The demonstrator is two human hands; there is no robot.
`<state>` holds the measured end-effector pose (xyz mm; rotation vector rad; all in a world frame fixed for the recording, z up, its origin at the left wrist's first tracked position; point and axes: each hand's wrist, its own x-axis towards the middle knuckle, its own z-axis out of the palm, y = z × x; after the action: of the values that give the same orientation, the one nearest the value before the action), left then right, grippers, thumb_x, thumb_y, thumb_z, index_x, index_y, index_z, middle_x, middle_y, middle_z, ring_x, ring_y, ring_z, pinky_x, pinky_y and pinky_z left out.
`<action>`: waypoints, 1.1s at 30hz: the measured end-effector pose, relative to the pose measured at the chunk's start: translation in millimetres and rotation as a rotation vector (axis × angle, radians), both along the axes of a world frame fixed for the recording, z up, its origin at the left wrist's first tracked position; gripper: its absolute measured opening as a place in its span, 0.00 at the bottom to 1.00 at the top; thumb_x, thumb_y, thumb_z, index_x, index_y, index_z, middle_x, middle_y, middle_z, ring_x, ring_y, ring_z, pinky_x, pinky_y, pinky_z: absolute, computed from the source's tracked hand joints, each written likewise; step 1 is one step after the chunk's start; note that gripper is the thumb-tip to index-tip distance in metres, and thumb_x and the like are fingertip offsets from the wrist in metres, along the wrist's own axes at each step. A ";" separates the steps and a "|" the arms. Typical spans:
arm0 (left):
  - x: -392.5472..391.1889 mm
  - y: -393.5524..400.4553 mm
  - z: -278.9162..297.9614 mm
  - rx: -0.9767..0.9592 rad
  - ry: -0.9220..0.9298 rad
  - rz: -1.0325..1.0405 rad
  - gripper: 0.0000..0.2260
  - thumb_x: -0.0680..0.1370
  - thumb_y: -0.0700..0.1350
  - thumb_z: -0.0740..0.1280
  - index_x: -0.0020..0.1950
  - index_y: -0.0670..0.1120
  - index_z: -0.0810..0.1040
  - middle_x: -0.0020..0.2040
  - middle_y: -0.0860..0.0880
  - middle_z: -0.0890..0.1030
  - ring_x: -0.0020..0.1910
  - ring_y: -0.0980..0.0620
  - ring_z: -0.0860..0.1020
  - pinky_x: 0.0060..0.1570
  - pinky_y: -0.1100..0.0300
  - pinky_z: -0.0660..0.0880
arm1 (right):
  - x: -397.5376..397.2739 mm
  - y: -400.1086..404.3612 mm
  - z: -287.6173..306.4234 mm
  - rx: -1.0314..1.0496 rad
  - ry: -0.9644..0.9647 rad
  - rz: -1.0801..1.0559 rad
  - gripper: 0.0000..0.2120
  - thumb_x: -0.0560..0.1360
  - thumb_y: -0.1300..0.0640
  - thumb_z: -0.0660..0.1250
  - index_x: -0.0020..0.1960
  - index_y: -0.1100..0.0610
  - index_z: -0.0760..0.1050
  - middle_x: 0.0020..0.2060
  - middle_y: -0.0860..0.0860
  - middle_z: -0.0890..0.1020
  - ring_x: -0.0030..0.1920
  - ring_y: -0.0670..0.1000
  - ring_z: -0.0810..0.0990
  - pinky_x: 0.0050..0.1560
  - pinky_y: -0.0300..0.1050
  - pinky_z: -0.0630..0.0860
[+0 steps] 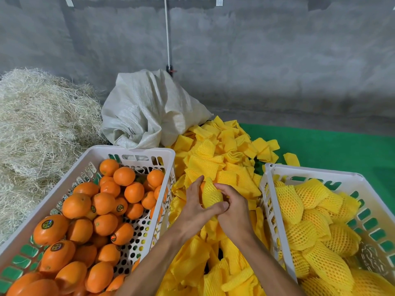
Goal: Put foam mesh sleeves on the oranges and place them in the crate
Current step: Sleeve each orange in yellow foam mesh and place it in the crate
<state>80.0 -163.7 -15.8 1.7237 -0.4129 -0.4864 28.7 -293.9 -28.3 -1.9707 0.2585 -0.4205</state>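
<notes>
Both hands meet over the pile of loose yellow foam mesh sleeves (215, 165). My left hand (197, 205) grips an orange (202, 186), only an orange sliver of which shows. A yellow mesh sleeve (210, 194) covers most of it. My right hand (234, 205) grips the sleeve's near side, fingers curled into the mesh. The white crate (132, 151) on the left holds several bare oranges (104, 210). The white crate (310, 170) on the right holds several sleeved oranges (314, 212).
A white woven sack (147, 107) slumps behind the left crate. Straw (40, 122) is heaped at the far left. A green mat (333, 144) covers the floor at the right, below a grey concrete wall (256, 60).
</notes>
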 end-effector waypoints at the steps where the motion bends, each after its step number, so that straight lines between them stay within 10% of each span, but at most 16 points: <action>1: -0.2 0.5 -0.9 0.000 -0.008 -0.015 0.49 0.68 0.63 0.75 0.83 0.59 0.52 0.76 0.62 0.55 0.78 0.60 0.54 0.73 0.59 0.60 | -0.5 0.0 0.8 -0.025 -0.008 -0.005 0.24 0.76 0.67 0.67 0.70 0.53 0.76 0.59 0.42 0.78 0.56 0.32 0.75 0.51 0.27 0.75; 6: -2.4 5.3 1.0 -0.024 -0.025 -0.089 0.35 0.73 0.62 0.67 0.77 0.74 0.56 0.74 0.74 0.55 0.69 0.81 0.54 0.55 0.78 0.66 | -0.5 -0.7 6.7 -0.059 -0.051 -0.020 0.24 0.75 0.68 0.69 0.68 0.50 0.78 0.56 0.30 0.75 0.57 0.33 0.76 0.50 0.30 0.76; 13: -2.4 3.2 -9.9 -0.025 -0.077 -0.102 0.30 0.74 0.63 0.62 0.76 0.74 0.59 0.80 0.64 0.55 0.80 0.63 0.53 0.70 0.60 0.63 | 2.4 -5.3 2.2 -0.078 -0.083 -0.098 0.13 0.73 0.68 0.70 0.49 0.51 0.82 0.43 0.45 0.76 0.38 0.46 0.75 0.31 0.38 0.68; 20: 3.2 3.5 -10.2 0.019 -0.089 0.084 0.24 0.79 0.50 0.60 0.75 0.67 0.70 0.81 0.57 0.62 0.79 0.58 0.58 0.73 0.59 0.63 | 4.0 -4.6 5.4 -0.010 -0.019 -0.036 0.07 0.75 0.58 0.74 0.43 0.46 0.80 0.44 0.42 0.81 0.45 0.40 0.79 0.40 0.30 0.71; 23: 9.3 6.1 -13.3 0.015 -0.062 0.172 0.23 0.84 0.41 0.56 0.73 0.65 0.73 0.58 0.62 0.77 0.56 0.57 0.76 0.50 0.71 0.72 | 6.8 -2.0 11.2 0.242 0.078 0.015 0.10 0.77 0.58 0.73 0.47 0.42 0.82 0.45 0.37 0.85 0.47 0.36 0.82 0.43 0.28 0.74; 26: 13.4 5.6 -16.1 -0.044 -0.004 0.217 0.24 0.85 0.40 0.55 0.72 0.65 0.74 0.42 0.53 0.77 0.30 0.51 0.71 0.37 0.64 0.76 | 7.4 -6.4 13.4 0.524 0.135 0.003 0.08 0.77 0.61 0.72 0.52 0.49 0.85 0.46 0.43 0.88 0.47 0.41 0.85 0.42 0.32 0.77; 29: 16.3 2.8 -16.8 -0.139 0.103 0.242 0.21 0.86 0.39 0.55 0.72 0.58 0.77 0.59 0.45 0.83 0.54 0.42 0.82 0.62 0.40 0.79 | 6.8 -11.7 14.9 0.846 0.158 0.005 0.10 0.76 0.64 0.73 0.57 0.59 0.83 0.51 0.55 0.87 0.49 0.52 0.87 0.43 0.42 0.80; 33: 17.0 -1.6 -13.7 -0.262 0.294 0.330 0.15 0.86 0.38 0.55 0.65 0.47 0.79 0.57 0.40 0.84 0.53 0.43 0.85 0.49 0.43 0.84 | 6.0 -16.2 17.9 1.136 0.201 0.013 0.20 0.68 0.63 0.76 0.58 0.64 0.81 0.54 0.60 0.86 0.49 0.54 0.86 0.44 0.44 0.82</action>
<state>97.0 -165.3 -29.5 1.4040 0.0213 -0.4158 34.7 -310.1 -10.4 -0.8885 0.4799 -0.0166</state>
